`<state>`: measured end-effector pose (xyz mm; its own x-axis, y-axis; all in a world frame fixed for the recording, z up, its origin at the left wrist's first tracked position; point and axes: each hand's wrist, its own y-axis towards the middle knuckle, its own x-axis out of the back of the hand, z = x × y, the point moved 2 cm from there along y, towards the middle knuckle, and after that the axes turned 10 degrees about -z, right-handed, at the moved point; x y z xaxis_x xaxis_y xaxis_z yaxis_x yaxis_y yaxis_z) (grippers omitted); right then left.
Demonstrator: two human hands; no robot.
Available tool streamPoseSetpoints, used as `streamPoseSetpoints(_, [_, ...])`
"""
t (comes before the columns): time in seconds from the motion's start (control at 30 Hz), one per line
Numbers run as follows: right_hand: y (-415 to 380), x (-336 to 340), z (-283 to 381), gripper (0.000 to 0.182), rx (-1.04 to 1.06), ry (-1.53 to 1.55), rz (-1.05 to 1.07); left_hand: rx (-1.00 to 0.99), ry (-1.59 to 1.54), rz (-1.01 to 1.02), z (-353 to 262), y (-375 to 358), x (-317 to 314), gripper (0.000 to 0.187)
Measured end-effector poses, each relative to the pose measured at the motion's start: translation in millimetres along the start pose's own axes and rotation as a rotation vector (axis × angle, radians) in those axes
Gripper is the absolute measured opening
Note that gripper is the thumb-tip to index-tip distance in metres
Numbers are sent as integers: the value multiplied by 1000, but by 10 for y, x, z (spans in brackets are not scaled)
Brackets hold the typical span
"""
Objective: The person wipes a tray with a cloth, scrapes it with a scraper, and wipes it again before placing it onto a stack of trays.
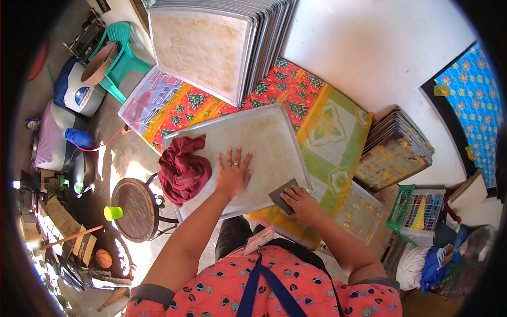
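Observation:
A flat metal tray (264, 137) lies on the table with the patterned cover. My left hand (232, 177) rests on the tray with its fingers spread, a ring on one finger, and holds nothing. At the tray's right front corner, my right hand (302, 203) presses a dark, flat square scraper (283, 196) against the surface. A crumpled dark red cloth (184, 169) sits on the tray's left side, just left of my left hand.
Behind the tray stands a tall stack of metal trays (203, 50). More stained trays (393, 158) lean at the right, near a green basket (401, 208). A round stool (134, 208) bearing a green cup (112, 213) and a green chair (119, 63) are at left.

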<state>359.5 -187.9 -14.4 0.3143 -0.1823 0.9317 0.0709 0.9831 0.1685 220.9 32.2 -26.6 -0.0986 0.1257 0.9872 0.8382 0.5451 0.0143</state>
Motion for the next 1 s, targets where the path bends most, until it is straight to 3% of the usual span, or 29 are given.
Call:
streamPoseSetpoints(0.23, [704,-63,-127,45,-58,-87,-163,-15,24,-9,5,-31,-21,58])
streamPoseSetpoints(0.27, [652,-67,-82,44,-70,-86,-70,-36,16,11,40,-78,-9,59])
streamPoseSetpoints(0.47, [-346,-39,291,40,-16,-108,-74,-12,24,80,88,-751,58,63])
streamPoseSetpoints(0.67, [318,-188,5,40,-147,-212,-116,-44,33,113,58,-878,62,63])
streamPoseSetpoints(0.77, [-29,-109,416,39,-133,-148,41,-67,19,98,101,-915,30,64])
streamPoseSetpoints(0.9, [-451,-28,586,41,-195,-155,-133,-142,-1,99,74,-1161,97,65])
streamPoseSetpoints(1.0, [-405,69,624,40,-240,-147,-90,-241,5,96,65,-1405,128,66])
